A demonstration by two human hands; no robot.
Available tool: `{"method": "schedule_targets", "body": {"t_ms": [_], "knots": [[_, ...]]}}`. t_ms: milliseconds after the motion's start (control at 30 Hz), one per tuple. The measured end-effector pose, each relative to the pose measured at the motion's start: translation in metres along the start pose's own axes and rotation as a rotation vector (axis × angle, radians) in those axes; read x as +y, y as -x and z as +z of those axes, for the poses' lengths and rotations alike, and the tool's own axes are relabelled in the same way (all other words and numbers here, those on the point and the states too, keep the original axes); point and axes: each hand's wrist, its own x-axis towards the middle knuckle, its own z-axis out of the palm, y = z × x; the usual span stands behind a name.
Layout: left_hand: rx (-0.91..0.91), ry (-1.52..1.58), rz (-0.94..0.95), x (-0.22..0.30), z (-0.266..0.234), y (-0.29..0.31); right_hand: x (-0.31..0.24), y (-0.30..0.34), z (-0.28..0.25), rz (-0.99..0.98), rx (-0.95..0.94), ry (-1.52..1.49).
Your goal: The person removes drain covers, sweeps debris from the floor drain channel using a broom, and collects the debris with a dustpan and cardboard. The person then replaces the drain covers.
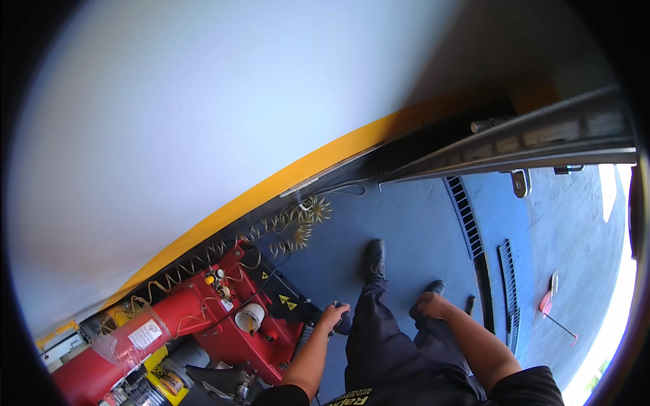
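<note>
My left hand (333, 316) is closed around a small dark object (343, 323), whose kind I cannot make out. It hangs just right of a red machine (223, 311) with black parts. My right hand (434, 306) is in front of my right leg with its fingers curled; what they hold, if anything, is lost against dark trousers. On the machine sits a white bucket (250, 317) with something sticking out of it. A coiled air hose (298, 220) runs along the wall behind the machine.
A pale wall (203, 122) with a yellow stripe (271, 183) fills the upper left. A metal rail (542, 139) juts in from the right. Drain grates (464, 216) cross the blue floor (420, 223). A red-and-white object with a handle (546, 302) lies farther right.
</note>
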Motion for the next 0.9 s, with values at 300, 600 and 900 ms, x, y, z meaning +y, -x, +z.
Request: {"method": "schedule_targets", "body": {"t_ms": [300, 600, 900], "knots": [[-0.089, -0.018, 0.032, 0.037, 0.021, 0.011, 0.039, 0.058, 0.011, -0.094, 0.145, -0.306], [-0.069, -0.662, 0.036, 0.054, 0.107, 0.05, 0.256, 0.105, 0.151, -0.039, 0.416, -0.864], [-0.233, -1.382, 0.093, 0.075, 0.337, 0.121, 0.48, 0.23, 0.415, 0.505, 0.602, -1.819]]}}
